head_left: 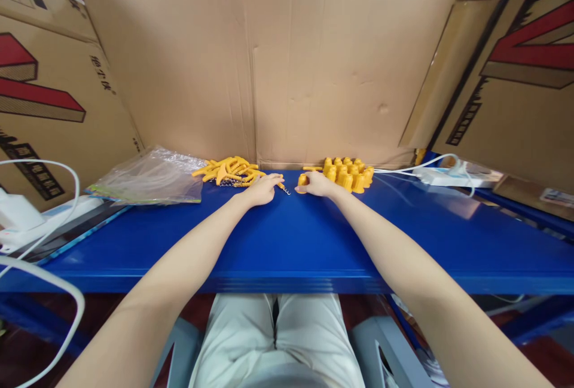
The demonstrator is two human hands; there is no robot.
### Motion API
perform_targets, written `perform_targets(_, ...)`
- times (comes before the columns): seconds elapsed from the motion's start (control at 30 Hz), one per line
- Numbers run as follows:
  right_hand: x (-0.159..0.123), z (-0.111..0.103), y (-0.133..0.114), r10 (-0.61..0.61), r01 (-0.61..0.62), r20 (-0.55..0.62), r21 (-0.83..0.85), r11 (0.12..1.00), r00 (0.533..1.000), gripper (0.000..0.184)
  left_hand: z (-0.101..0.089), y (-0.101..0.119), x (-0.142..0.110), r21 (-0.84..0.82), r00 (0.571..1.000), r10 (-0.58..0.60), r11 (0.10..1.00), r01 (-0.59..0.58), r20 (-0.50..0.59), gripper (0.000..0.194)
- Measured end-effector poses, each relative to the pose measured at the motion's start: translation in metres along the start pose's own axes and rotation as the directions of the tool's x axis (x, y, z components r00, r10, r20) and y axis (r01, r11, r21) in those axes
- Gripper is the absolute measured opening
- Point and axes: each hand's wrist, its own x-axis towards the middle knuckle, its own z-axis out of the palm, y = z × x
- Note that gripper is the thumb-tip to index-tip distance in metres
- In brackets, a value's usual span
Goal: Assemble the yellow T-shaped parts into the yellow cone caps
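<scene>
My left hand (pixel 263 188) rests on the blue shelf (pixel 287 238), fingers closed on a yellow-handled corkscrew (pixel 283 187) whose metal spiral sticks out to the right. Just behind it lies a pile of yellow corkscrew handles (pixel 229 171). My right hand (pixel 317 184) is closed on a small yellow cap (pixel 302 180), held close to the spiral's tip. A cluster of several yellow caps (pixel 348 173) stands upright behind my right hand.
A clear plastic bag (pixel 150 177) lies at the left of the shelf. White power strips with cables sit at the far left (pixel 45 214) and the right (pixel 448 176). Cardboard sheets (pixel 278 71) wall the back and sides.
</scene>
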Motion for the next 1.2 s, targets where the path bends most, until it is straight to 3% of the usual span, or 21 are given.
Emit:
perform_targets(0.17, -0.002, 0.001, -0.005, -0.057, 0.056, -0.004, -0.107, 0.993, 0.998, 0.01, 0.0, 0.002, -0.006, 0.081, 0.988, -0.119, 0.991, 0.111, 0.101, 0.051)
perform_targets(0.37, -0.012, -0.008, -0.02, -0.107, 0.098, -0.007, -0.346, 0.933, 0.994, 0.035, -0.007, 0.005, -0.007, 0.103, 0.998, -0.048, 0.994, 0.044, 0.038, 0.029)
perform_targets(0.6, -0.02, -0.022, -0.025, -0.095, 0.114, 0.065, -0.453, 0.884, 0.993, 0.032, -0.007, 0.009, -0.01, 0.18, 0.978, -0.199, 0.966, 0.187, 0.055, 0.053)
perform_targets(0.8, -0.022, -0.029, -0.026, 0.027, 0.043, 0.152, -0.442, 0.896, 0.988, 0.037, -0.011, 0.006, -0.009, 0.273, 0.981, -0.192, 0.943, 0.19, -0.022, 0.045)
perform_targets(0.9, -0.021, -0.028, -0.025, 0.038, 0.024, 0.146, -0.403, 0.915, 0.989, 0.031, -0.011, 0.004, -0.008, 0.259, 0.983, -0.175, 0.948, 0.185, -0.062, 0.04)
perform_targets(1.0, -0.016, -0.022, -0.02, -0.009, 0.048, 0.119, -0.33, 0.943, 0.993, 0.023, -0.009, 0.004, -0.007, 0.248, 0.983, -0.16, 0.952, 0.177, -0.088, 0.042)
perform_targets(1.2, -0.004, -0.009, -0.011, -0.198, 0.212, 0.091, -0.199, 0.957, 0.976, 0.025, -0.009, 0.006, -0.005, 0.136, 0.975, -0.202, 0.967, 0.214, -0.097, 0.045)
